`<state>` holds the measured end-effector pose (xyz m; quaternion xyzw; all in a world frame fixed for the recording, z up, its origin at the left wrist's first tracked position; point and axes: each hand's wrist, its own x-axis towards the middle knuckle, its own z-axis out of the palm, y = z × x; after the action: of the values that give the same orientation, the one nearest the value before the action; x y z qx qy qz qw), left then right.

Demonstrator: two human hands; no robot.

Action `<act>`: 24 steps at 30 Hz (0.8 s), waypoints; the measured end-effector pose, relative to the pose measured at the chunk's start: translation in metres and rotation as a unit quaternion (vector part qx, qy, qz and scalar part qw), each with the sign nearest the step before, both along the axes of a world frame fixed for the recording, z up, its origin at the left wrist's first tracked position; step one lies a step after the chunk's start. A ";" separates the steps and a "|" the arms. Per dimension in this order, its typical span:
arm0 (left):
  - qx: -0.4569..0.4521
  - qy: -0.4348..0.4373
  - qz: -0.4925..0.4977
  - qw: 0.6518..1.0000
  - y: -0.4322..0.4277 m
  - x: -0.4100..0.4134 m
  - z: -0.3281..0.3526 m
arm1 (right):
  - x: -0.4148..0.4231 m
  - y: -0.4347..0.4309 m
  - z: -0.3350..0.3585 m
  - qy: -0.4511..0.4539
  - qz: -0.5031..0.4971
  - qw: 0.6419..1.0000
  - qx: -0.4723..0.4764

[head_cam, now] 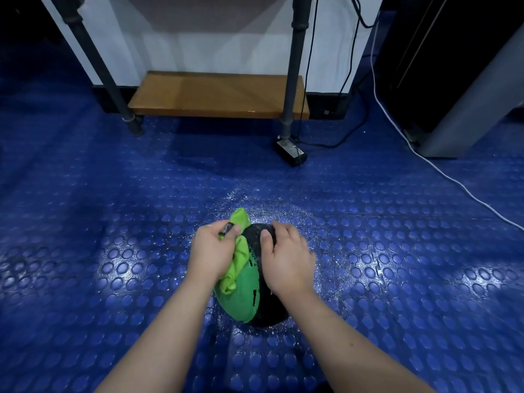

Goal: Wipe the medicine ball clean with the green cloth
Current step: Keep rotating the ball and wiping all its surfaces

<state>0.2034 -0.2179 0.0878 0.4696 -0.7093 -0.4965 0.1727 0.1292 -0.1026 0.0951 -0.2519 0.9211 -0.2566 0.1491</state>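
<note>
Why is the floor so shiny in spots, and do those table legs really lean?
Head view: glare whitens floor patches around the ball; the wide-angle lens tilts the table legs outward; the corners go dark; the cloth looks fairly sharp.

Gym-like utility room: blue studded rubber floor (85, 194), pipe-legged rack (295, 66) with wooden shelf (218, 95), power strip (289, 148), trailing cables (453, 180).
</note>
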 end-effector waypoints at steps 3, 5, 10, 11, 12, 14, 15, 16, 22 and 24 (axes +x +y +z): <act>0.029 -0.028 0.013 0.999 -0.009 0.000 -0.003 | 0.002 0.002 -0.001 0.007 0.007 1.000 -0.008; -0.050 0.004 -0.019 0.999 0.008 0.005 0.002 | 0.000 0.006 -0.001 0.007 0.013 1.000 -0.012; -0.177 0.136 -0.132 0.966 0.042 0.029 -0.003 | -0.005 0.022 -0.002 -0.002 0.024 0.999 -0.030; -0.156 0.142 -0.129 0.969 0.038 0.029 -0.004 | -0.003 0.023 -0.002 0.002 0.025 0.999 -0.028; -0.128 0.141 -0.114 0.975 0.033 0.028 -0.005 | -0.001 0.021 -0.003 0.005 0.025 0.999 -0.026; -0.074 0.117 -0.079 0.987 0.023 0.025 -0.002 | 0.002 0.016 -0.002 0.008 0.021 1.000 -0.020; -0.048 0.100 -0.064 0.992 0.017 0.023 -0.002 | 0.001 0.014 -0.001 0.010 0.025 1.000 -0.016; -0.013 0.085 -0.051 0.995 0.010 0.021 -0.003 | 0.001 0.012 0.000 0.013 0.033 0.999 -0.012; 0.151 0.039 0.045 0.987 -0.011 0.026 -0.030 | -0.006 0.026 -0.005 0.037 0.136 0.989 -0.052; 0.154 0.059 0.078 0.983 0.001 0.029 -0.037 | -0.021 0.034 -0.008 -0.002 0.172 0.981 -0.088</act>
<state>0.2328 -0.2167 0.0510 0.5142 -0.5740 -0.6120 0.1779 0.1084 -0.0682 0.0867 -0.4180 0.8376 -0.3078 0.1701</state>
